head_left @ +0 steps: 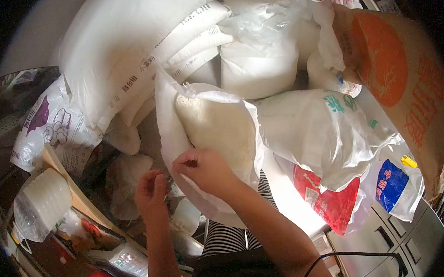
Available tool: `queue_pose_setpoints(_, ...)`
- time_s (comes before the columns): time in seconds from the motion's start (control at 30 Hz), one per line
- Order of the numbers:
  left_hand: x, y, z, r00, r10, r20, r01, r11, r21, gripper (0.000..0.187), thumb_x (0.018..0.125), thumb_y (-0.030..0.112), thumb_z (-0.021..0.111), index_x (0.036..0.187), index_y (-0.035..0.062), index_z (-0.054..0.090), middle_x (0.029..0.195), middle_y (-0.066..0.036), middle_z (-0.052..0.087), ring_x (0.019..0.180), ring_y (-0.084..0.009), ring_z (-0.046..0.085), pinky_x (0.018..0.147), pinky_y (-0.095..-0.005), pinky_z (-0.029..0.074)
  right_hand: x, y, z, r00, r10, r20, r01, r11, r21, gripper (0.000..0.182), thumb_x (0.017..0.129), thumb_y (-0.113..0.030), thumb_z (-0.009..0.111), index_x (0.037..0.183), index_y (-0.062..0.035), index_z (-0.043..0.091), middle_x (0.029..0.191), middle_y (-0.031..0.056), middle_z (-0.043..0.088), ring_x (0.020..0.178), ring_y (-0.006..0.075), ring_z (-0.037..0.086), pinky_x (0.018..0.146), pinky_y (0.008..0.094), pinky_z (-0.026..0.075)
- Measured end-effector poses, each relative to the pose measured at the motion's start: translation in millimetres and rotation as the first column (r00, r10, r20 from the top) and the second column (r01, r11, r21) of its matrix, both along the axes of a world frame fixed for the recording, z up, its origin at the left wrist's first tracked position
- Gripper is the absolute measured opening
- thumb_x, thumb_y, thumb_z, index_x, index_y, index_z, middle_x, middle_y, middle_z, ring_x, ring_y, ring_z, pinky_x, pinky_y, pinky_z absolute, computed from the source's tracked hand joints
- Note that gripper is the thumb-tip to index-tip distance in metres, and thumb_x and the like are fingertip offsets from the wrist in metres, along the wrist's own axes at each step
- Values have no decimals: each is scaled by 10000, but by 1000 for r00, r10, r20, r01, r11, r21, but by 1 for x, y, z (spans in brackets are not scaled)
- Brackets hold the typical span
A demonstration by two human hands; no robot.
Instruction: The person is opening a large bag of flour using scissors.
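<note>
A white bag (164,130) stands upright in front of me, its mouth gaping and pale, off-white powder (220,125) inside. My right hand (203,171) reaches across its near side, thumb and fingers curled together right at the rim. Lower and to the left, beside the bag's outer wall, is my left hand (152,191) with its fingers bent in and the thumb pressed to them. What either hand pinches, if anything, I cannot make out.
Large printed white sacks (121,36) are stacked at the back left. A clear-wrapped bag (260,54) stands behind, a green-printed white bag (329,135) to the right. Farther right are a brown paper sack (388,72), a red packet (330,196) and a blue-and-white packet (399,190). Plastic containers (42,203) lie left.
</note>
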State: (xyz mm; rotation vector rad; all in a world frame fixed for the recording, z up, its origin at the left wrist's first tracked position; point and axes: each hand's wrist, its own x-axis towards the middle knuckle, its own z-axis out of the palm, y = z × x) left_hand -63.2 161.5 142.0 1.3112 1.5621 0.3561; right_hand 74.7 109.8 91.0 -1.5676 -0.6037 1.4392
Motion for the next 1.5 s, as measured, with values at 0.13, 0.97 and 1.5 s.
queue_pose_setpoints(0.13,7,2,-4,984,-119,-134,132,986,97,142,858,82,648,974,14,601,873,-20,615,769,-83,558,693,-231,458,-5,2,4,988,18,152,-25,999,44,119,806,-121,637,876,-35,680,803,134,668,723,261,647,692,331,509)
queue_pose_setpoints(0.97,-11,15,5,997,47,-59,-51,996,-73,144,866,72,626,988,0,599,892,-31,625,797,-94,573,716,-237,464,50,2,35,532,-370,762,147,926,348,86,807,-56,633,879,-26,597,851,147,621,793,336,601,710,415,492)
queue_pose_setpoints(1.5,-9,13,8,998,33,46,-29,997,-77,191,888,86,606,1050,-15,606,956,-59,638,849,-114,591,743,-249,474,-24,20,20,967,-28,255,-3,993,120,152,813,-111,622,936,-43,681,849,140,640,726,276,631,679,364,511)
